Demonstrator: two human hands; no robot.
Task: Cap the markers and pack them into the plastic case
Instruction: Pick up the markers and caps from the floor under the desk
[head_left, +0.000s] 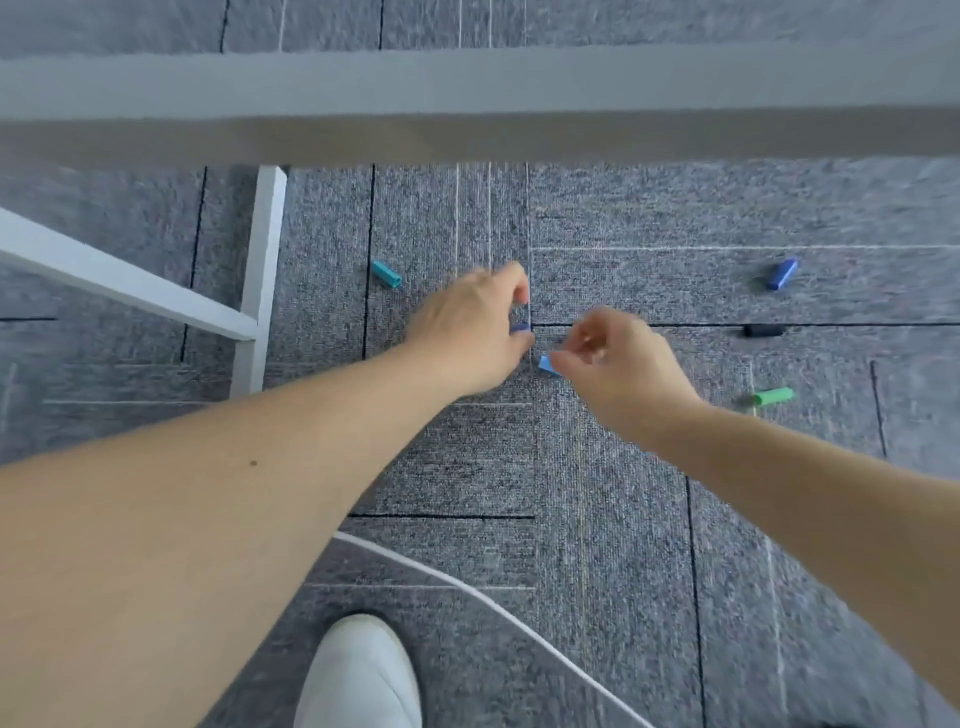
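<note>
Two pinches: your left hand (467, 332) grips a dark blue cap (520, 328), your right hand (618, 358) a light blue cap (545, 364); hold firmly, lift straight off the carpet (613, 519).

We count six caps in all. Two are in the grips: dark cap (520, 328) in the left hand (467, 332), pale cap (545, 364) pinched by the right hand (618, 358). Four lie loose: one, the teal cap (385, 274), just left of the left grip; three well right of the right grip, blue cap (782, 274), black cap (762, 330), green cap (774, 397). Two hands, then. One shoe (358, 670), one cable (467, 584), both nearer us than the grips.
</note>
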